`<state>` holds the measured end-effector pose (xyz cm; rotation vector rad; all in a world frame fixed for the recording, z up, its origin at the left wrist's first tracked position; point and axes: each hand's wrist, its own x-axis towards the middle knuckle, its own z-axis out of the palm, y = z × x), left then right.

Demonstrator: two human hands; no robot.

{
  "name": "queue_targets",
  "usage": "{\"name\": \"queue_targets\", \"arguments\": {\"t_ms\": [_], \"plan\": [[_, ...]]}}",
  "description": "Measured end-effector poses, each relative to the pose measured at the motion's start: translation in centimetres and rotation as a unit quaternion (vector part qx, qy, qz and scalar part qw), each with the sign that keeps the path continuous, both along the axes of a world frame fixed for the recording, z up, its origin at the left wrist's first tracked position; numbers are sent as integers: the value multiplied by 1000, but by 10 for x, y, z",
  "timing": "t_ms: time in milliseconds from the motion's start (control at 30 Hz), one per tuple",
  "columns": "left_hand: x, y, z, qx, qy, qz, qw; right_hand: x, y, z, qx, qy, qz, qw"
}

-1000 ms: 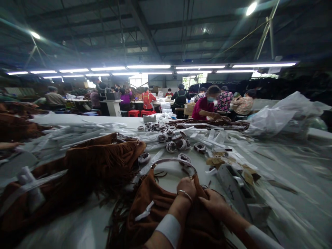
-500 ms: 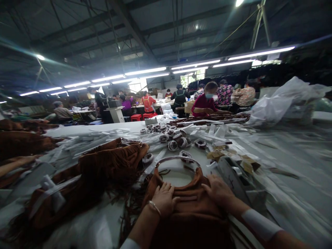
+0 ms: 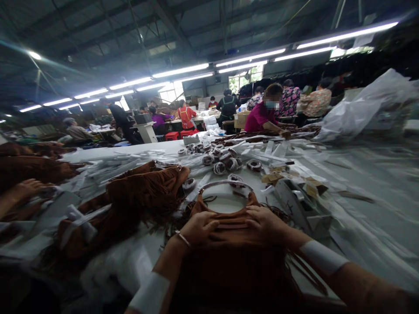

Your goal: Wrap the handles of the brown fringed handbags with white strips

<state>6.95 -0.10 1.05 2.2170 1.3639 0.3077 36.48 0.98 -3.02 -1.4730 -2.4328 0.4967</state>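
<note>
A brown suede-like handbag with fringe lies on the table right in front of me, its curved handle, which looks wrapped in clear film, pointing away. My left hand grips the bag's upper left edge, its thumb towards the middle. On the upper right side, my right hand has its fingers bent over the edge of the opening. The bag's lower part is dark and hard to make out. To the left lies another brown fringed bag, touched by neither hand.
Wrapped rolls and white strips lie across the table. At right stand a grey box and a clear plastic bag. A co-worker's hand reaches in from the left; a person in magenta works opposite.
Both my hands have moved closer together along the bag's upper edge, and their fingers are more bent. The view has tilted down a little. The co-worker's hand at left has risen.
</note>
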Motion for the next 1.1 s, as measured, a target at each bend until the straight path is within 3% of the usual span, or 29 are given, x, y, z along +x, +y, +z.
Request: {"name": "queue_targets", "arguments": {"t_ms": [100, 167, 267, 500, 633, 800, 1000, 1100], "plan": [[-22, -34, 9, 20, -65, -27, 997, 1, -30, 15, 24, 67, 42, 997], [-30, -53, 6, 17, -41, -46, 998, -1, -53, 17, -1, 52, 69, 996], [-34, -66, -7, 25, 5, -46, 999, -5, -72, 9, -30, 6, 51, 998], [-36, -65, -26, 87, 5, -18, 996, 5, -68, -14, -16, 22, -17, 999], [-30, -61, -34, 120, 70, 39, 990, 7, -68, -21, 18, -5, -53, 998], [-15, -52, -43, 98, 162, 83, 978, -1, -61, -33, 50, -98, -94, 990], [7, -47, -36, 54, 239, 161, 956, -12, -56, -35, 56, -140, -85, 985], [22, -54, -27, 110, 255, 207, 938, -15, -55, -32, 47, -148, -84, 984]]}}
